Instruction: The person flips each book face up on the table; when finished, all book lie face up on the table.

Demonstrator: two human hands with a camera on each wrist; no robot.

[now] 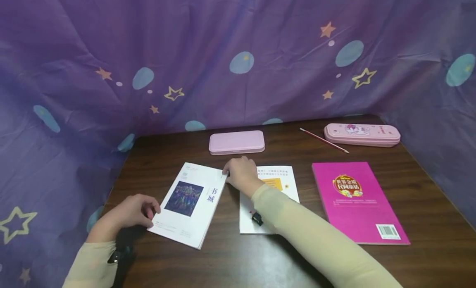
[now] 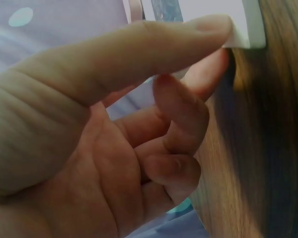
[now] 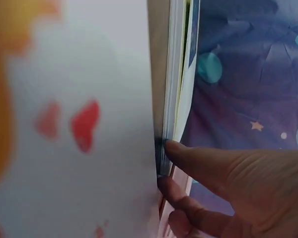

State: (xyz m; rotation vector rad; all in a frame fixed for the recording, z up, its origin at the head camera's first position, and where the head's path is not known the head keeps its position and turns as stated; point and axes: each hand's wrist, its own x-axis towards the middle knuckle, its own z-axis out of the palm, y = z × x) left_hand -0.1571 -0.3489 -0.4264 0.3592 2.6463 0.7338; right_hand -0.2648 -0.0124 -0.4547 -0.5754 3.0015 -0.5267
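A white book with a dark picture on its cover lies slantwise at the left of the table. Its lower left corner is pinched by my left hand; in the left wrist view the thumb lies on top of the corner, with the other fingers bent below. My right hand grips the same book at its upper right corner, thumb and fingers at the page edge. Beneath the right forearm, a second white book with an orange drawing is partly covered by the hand and sleeve.
To the right lies a pink book with a barcode. Along the back are a plain pink case, a red pencil and a pink pencil case with a rabbit picture. A purple curtain hangs behind the wooden table.
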